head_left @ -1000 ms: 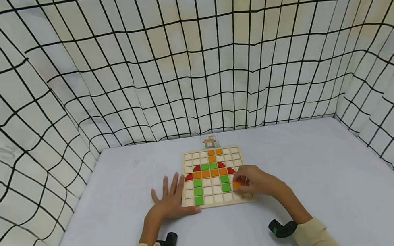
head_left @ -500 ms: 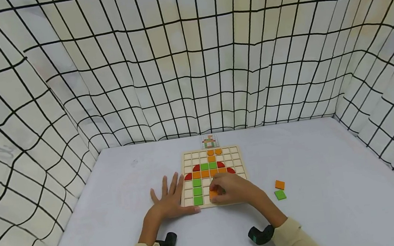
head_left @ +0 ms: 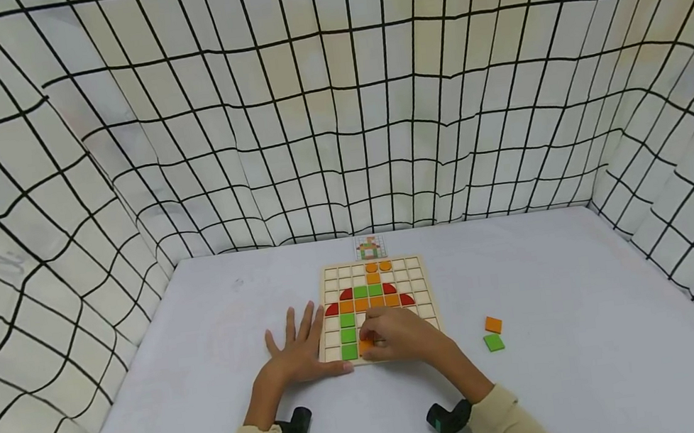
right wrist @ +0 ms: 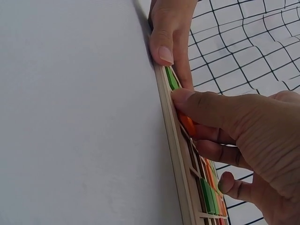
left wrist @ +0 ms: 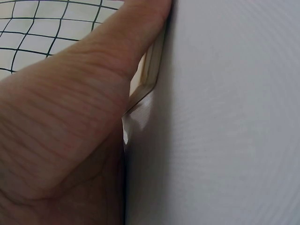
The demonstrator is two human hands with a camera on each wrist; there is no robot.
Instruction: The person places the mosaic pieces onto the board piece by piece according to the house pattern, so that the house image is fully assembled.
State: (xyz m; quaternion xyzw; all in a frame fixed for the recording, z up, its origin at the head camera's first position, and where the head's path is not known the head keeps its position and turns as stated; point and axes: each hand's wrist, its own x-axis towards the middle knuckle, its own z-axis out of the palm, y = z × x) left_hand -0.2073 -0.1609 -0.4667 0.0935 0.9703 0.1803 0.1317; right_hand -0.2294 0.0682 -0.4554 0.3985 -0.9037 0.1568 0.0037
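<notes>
A wooden grid board (head_left: 418, 276) lies on the white table, with red, orange and green tiles set in its cells. My right hand (head_left: 401, 332) pinches an orange square tile (head_left: 366, 347) between thumb and fingers over the bottom row, right beside the lowest green tile (head_left: 349, 352) of the left column. In the right wrist view the orange tile (right wrist: 187, 124) sits tilted at the cells, partly covered by the thumb. My left hand (head_left: 302, 357) rests with fingers spread at the board's left edge, its thumb along the front left corner.
A small pattern card (head_left: 370, 247) lies behind the board. To the right, a loose orange tile (head_left: 493, 325) and a loose green tile (head_left: 493, 343) lie on the table (head_left: 555, 293). Black netting (head_left: 363, 129) over white walls encloses the back and sides.
My right hand has carried the orange tile leftward across the board to the green column. Two loose tiles on the right came into view as the arm moved off them. The left hand stays put.
</notes>
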